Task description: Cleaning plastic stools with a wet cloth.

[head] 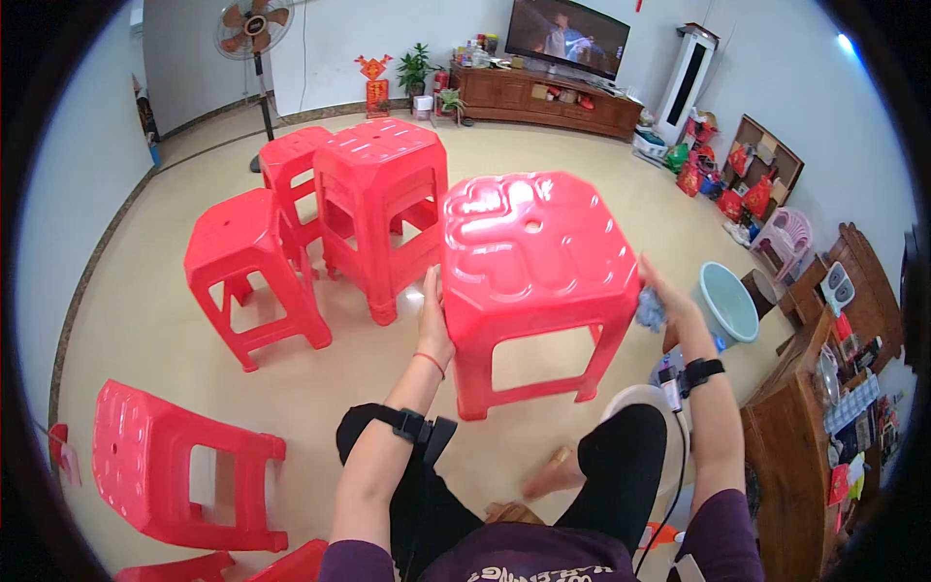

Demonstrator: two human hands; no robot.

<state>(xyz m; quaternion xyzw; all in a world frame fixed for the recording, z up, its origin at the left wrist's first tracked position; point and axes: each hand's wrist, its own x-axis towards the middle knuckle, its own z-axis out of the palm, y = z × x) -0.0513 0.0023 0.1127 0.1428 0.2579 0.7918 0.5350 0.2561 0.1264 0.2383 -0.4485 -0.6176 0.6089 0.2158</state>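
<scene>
A red plastic stool [542,298] with a glossy, grooved seat is upright between my two hands, in front of my knees. My left hand [436,320] grips its left side just below the seat, thumb up along the edge. On the opposite side, my right hand [668,295] touches the seat's right edge and has a crumpled blue-grey cloth [649,309] under the palm. The fingers behind the cloth are partly hidden. Whether the stool's legs touch the floor cannot be told.
Several red stools stand at left, including a stack [382,211] and a single stool [247,269]; another stool [182,465] is nearer. A light-blue basin [727,302] stands at right, beside a wooden table [789,444]. Behind are a standing fan [256,65] and a TV cabinet [538,102].
</scene>
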